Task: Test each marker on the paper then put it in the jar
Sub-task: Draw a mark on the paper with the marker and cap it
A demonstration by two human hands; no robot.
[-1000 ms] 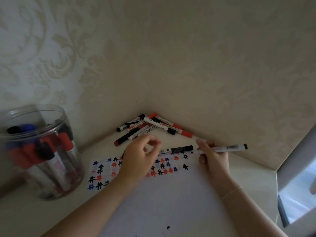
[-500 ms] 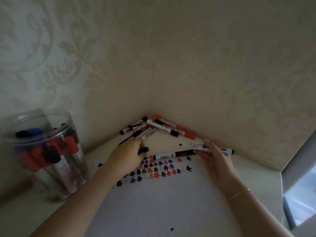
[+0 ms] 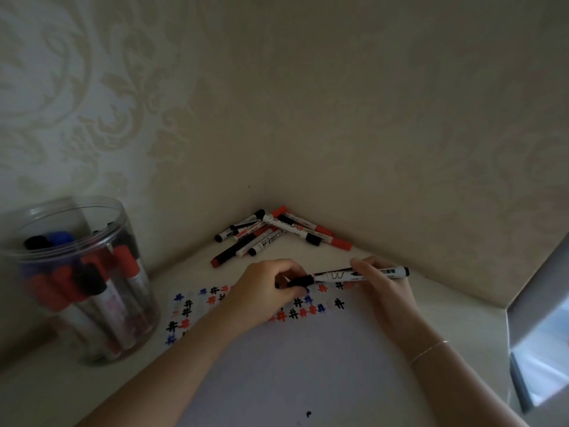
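Well, far left the jar (image 3: pixel 83 278) stood on the desk (image 3: pixel 431 306), red, black and blue markers inside. Over the paper (image 3: pixel 277 365), the left hand (image 3: pixel 264 288) pinched the black cap (image 3: pixel 298 281) of a marker (image 3: pixel 335 275); the right hand (image 3: pixel 378 282) gripped its barrel, level above the marks. Behind, a pile (image 3: pixel 277 232) lay in the corner.

Two walls (image 3: pixel 400 134) closed off the top of the frame, a pile of markers (image 3: pixel 277 232) filling their corner. The jar (image 3: pixel 83 272) blocked the left edge; open paper (image 3: pixel 292 365) lay at lower centre between both forearms.
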